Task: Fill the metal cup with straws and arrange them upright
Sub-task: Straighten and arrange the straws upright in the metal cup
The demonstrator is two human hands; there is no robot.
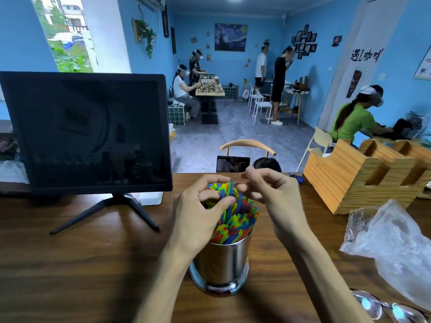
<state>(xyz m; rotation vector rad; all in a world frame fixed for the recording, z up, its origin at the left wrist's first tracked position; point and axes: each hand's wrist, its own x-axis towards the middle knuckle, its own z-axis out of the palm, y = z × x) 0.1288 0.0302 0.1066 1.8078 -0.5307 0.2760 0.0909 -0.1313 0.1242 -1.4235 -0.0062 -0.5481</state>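
The cup stood on the table right in front of the person, already packed with coloured straws that fanned out above its rim, many of them leaning rather than upright. The left hand had thumb and fingers curled round a few blue and green straws near their tops. The right hand was up beside the bundle with its fingers bent; whether they pinched a straw, I couldn't tell. To my eye the filling looked nearly done and the straightening was what remained. The danger was the pulling: a tug on that tight bunch could drag neighbours out or tip the cup towards the bag.
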